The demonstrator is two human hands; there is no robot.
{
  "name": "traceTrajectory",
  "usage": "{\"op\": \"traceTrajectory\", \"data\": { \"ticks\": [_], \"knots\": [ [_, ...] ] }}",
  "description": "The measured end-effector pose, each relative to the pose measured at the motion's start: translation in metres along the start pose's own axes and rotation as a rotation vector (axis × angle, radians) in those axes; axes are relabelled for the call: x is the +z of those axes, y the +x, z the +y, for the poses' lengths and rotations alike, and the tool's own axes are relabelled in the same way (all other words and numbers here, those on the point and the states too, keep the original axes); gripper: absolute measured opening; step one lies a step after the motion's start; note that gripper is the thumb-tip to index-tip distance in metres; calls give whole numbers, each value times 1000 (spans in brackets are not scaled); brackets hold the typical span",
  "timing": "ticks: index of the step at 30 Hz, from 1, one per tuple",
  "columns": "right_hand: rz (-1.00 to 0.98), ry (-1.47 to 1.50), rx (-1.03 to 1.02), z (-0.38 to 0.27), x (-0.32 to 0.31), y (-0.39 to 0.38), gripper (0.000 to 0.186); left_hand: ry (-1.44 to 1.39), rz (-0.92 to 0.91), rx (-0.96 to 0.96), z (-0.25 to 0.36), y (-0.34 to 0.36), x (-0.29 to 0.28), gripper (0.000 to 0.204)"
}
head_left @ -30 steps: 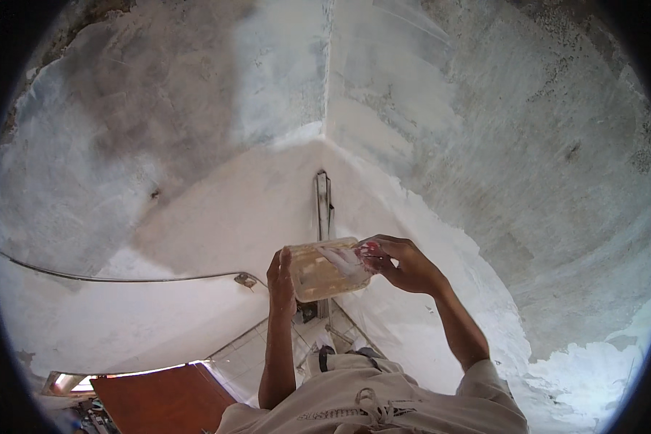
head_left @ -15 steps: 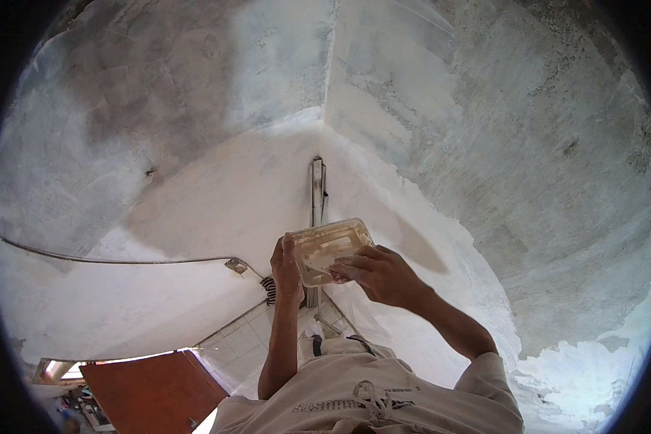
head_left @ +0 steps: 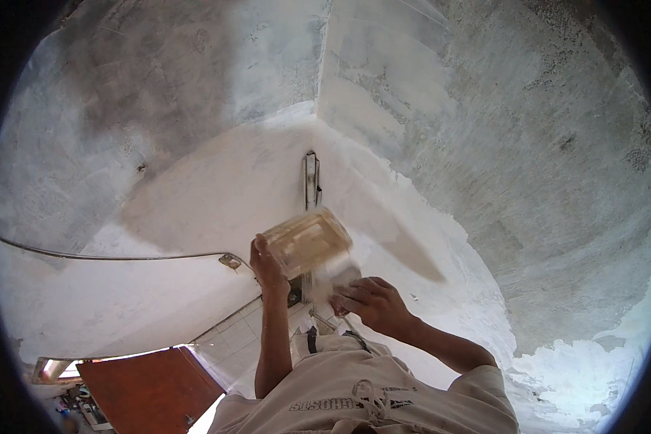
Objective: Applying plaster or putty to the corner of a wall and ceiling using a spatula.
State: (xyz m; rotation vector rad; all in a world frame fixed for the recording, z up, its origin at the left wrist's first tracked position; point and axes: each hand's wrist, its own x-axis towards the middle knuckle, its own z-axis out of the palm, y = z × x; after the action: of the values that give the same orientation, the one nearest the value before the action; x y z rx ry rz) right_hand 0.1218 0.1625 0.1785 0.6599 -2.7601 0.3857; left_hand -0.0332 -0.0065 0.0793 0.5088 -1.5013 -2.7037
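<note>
In the wall corner, left hand [head_left: 266,262] grip grasping a wooden float [head_left: 307,241]; right hand [head_left: 372,304] released beneath its edge.

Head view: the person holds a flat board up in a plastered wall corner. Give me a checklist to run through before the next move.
1. Left hand has a grip on the board: ok.
2. Right hand at the board's lower edge: ok; what it holds, cannot tell.
3. Board sharp enough to read its load: not ok, blurred.
4. Wall corner in view: ok.
5. Metal strip in the corner is uncovered: ok.
</note>
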Motion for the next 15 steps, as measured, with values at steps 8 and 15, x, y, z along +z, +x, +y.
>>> {"op": "traceTrajectory", "data": {
  "ticks": [8,15],
  "knots": [
    [520,946,953,11,2,16,10,287,25,306,13,-20,-6,37],
    [744,1410,979,7,89,17,11,284,74,380,8,-65,19,40]
  ]
}}
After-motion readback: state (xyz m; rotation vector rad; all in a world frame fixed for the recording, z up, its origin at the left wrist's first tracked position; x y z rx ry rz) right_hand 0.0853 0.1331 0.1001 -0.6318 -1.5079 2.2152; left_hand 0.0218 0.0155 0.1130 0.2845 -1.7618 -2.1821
